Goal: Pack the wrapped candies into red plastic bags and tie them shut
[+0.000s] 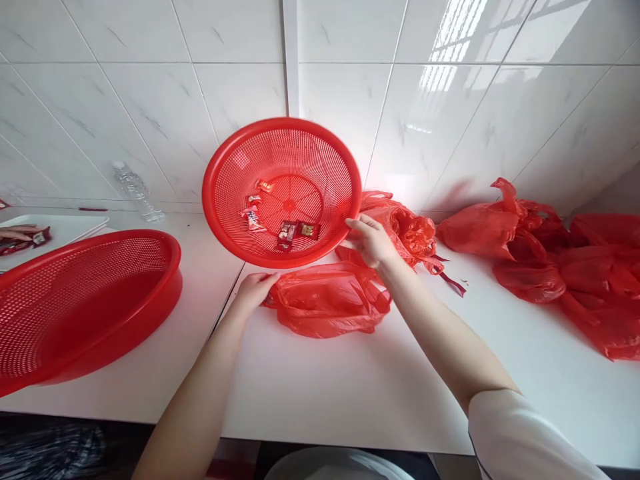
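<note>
A round red plastic mesh basket is tilted up so that its inside faces me. Several small wrapped snacks lie low inside it. My right hand grips the basket's lower right rim, thumb on the inner side. Just below the basket, my left hand is closed at the left end of a red plastic bag, its fingers partly hidden. This bag lies loosely spread on the white table under the basket's lower rim.
Another red mesh basket sits at the left. Behind it are a white tray with packaged items and a clear plastic bottle by the tiled wall. Crumpled red bags lie behind my right hand, and more filled bags at the right.
</note>
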Motion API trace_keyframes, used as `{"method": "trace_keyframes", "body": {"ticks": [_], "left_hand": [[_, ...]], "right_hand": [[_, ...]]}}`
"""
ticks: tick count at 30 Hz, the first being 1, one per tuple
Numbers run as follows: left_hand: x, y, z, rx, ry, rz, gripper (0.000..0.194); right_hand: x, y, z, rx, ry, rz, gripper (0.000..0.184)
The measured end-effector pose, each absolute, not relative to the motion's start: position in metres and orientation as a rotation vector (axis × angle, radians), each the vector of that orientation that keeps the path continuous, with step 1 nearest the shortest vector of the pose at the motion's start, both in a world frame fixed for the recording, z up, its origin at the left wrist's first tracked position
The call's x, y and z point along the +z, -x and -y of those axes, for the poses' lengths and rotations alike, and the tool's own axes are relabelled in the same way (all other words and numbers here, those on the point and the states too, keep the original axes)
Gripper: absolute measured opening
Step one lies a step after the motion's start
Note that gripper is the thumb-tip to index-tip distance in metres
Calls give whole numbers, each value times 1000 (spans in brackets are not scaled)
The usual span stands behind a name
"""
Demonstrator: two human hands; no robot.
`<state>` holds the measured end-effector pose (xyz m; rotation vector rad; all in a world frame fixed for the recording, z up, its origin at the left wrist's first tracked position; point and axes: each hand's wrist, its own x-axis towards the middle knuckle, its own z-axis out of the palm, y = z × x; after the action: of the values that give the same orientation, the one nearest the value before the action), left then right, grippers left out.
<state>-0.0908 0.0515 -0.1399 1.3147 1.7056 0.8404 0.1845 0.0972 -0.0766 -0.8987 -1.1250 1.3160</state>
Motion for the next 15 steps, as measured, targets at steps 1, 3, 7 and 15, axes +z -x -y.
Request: {"method": "trace_keyframes", "body": {"ticks": [1, 3, 7, 15], "left_hand": [[-143, 93, -55, 876, -1275, -1702, 41], [-147, 98, -61, 944, -1214, -1692, 42], [-149, 104, -65, 1004, -1154, -1645, 40], [-150, 105, -65, 1023, -1101, -1615, 42]], "right_hand": [[-74, -200, -92, 1281, 865, 1155, 24], [-71, -228, -83, 1185, 824, 1220, 26], [-71, -264, -69, 956, 853, 1369, 27], [-64, -285, -49, 753, 817, 1593, 24]]}}
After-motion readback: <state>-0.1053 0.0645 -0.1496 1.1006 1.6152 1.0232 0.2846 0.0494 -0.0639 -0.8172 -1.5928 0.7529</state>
